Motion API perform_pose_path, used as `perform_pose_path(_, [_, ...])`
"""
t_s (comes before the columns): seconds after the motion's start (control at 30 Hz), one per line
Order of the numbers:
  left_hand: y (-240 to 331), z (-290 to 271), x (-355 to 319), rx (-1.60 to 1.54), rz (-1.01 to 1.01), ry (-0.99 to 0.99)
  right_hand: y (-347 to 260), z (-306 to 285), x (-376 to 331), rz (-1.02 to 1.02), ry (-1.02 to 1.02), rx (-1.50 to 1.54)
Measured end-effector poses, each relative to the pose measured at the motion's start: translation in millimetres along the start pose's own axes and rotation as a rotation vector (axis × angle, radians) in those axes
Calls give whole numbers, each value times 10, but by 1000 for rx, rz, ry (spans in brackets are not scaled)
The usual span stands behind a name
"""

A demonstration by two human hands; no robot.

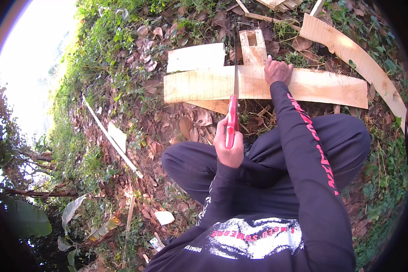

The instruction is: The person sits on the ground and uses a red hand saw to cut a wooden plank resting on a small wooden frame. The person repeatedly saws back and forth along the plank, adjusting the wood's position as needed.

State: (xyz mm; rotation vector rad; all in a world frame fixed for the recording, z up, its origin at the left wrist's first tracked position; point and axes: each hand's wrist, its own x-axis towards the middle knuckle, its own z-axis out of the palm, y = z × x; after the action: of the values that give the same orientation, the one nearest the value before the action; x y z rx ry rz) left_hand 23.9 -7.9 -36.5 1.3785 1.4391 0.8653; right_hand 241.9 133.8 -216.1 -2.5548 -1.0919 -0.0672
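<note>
Outdoors, on leaf-strewn ground [140,118], I watched a person in dark clothes sit with bent legs behind a long, pale plank [324,87]. It lay crosswise just in front of the knees. The left hand [229,144] had its fingers wrapped around the red handle [231,124] of a saw, whose narrow blade [235,77] pointed straight away from the body and crossed the plank left of its middle; how deep it sat, I could not tell. The right hand [279,71] rested at the plank's far edge, to the right of the blade, its fingers curled in; whether they gripped the wood was hidden from me. Just beyond the plank, a wooden piece with a rectangular hole [257,56] lay right of the blade, and a short, pale board [196,57] lay left of it. A curved board [356,54] stretched along the far right.
</note>
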Motion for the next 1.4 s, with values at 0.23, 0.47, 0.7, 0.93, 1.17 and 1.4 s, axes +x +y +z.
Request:
perform_pose_path(0.23, [312, -526, -731, 88, 40, -52, 59, 129, 62, -8, -65, -65])
perform_pose_path(0.47, [172, -326, -530, 51, 60, -21, 67, 43, 68, -46, -112, -135])
perform_pose_path(0.7, [286, -441, -337, -12, 54, -45, -26, -82, 33, -19, -158, -171])
perform_pose_path(0.93, [182, -450, -570, -32, 52, -53, -27, -104, 67, -21, -174, -134])
perform_pose_path(1.17, [124, -295, -52, -37, 107, 12, -24, -68, 60, -22, -166, -145])
perform_pose_path(1.4, [249, -435, -503, -32, 12, -52, 5, -73, 69, -47, -118, -157])
